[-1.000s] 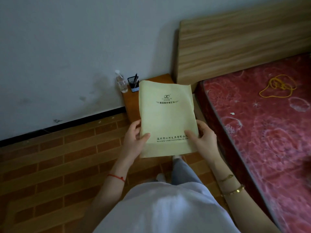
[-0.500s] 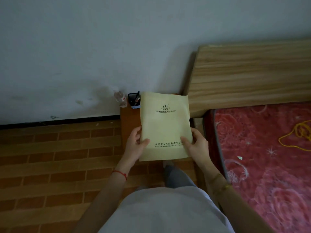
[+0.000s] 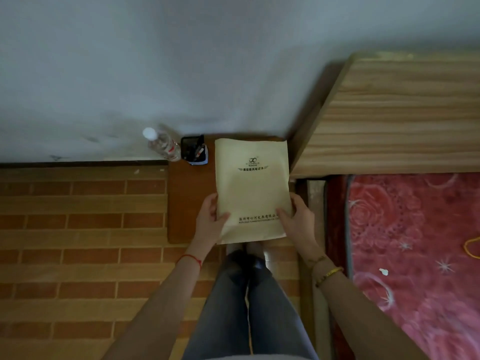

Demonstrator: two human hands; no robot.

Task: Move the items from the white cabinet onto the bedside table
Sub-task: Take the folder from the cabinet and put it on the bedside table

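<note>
Seen from the head camera, the yellow notebook (image 3: 252, 188) has come forward since a second ago and now covers the right part of the bedside counter (image 3: 191, 201). The left hand (image 3: 209, 222) and right hand (image 3: 296, 220) pinch its near corners. Its cover bears a logo and Chinese print, too blurred to read. A water bottle (image 3: 162, 145) and pen holder (image 3: 193, 150) stand behind.

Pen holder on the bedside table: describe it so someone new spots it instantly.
Start at the wooden headboard; left of it, against the wall, stands the brown bedside table. At its back edge the pen holder sits between a clear water bottle and the tan notebook that both hands hold. It is the only small dark square cup, with pens sticking out.
</note>
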